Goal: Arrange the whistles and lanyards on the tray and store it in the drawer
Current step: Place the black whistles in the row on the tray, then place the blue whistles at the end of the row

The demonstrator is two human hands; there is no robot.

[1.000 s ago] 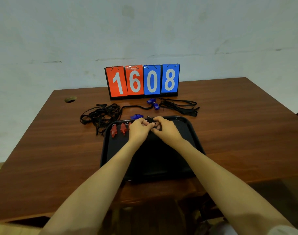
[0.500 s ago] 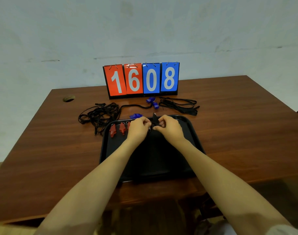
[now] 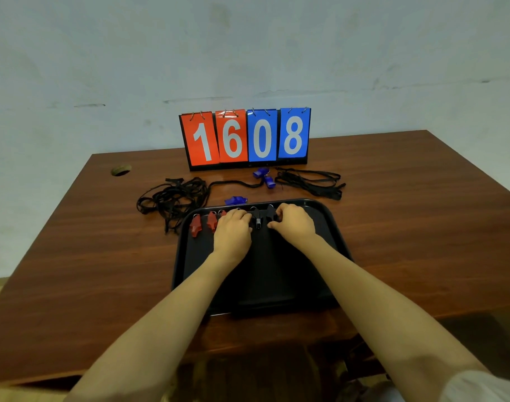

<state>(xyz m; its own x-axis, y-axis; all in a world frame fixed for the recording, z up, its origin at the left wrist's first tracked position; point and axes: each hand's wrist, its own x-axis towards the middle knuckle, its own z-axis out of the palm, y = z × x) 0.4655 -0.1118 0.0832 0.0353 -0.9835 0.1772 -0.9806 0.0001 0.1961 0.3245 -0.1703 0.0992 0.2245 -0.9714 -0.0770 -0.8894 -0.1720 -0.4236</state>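
Evidently lining up a row: the left hand (image 3: 232, 230) pinches a black whistle (image 3: 258, 221) with curled fingers, while the right hand (image 3: 295, 224) clamps the neighbour whistle (image 3: 271, 212). Red whistles (image 3: 195, 226) lie left of both on the tray (image 3: 277, 274).

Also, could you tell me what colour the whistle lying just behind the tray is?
Blue; the whistle shows best in the head view, beyond the tray.

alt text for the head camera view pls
The left hand and right hand hold black whistles at the far edge of a black tray, next to red whistles, on a wooden table. Beyond lie blue whistles, black lanyards and a scoreboard reading 1608.
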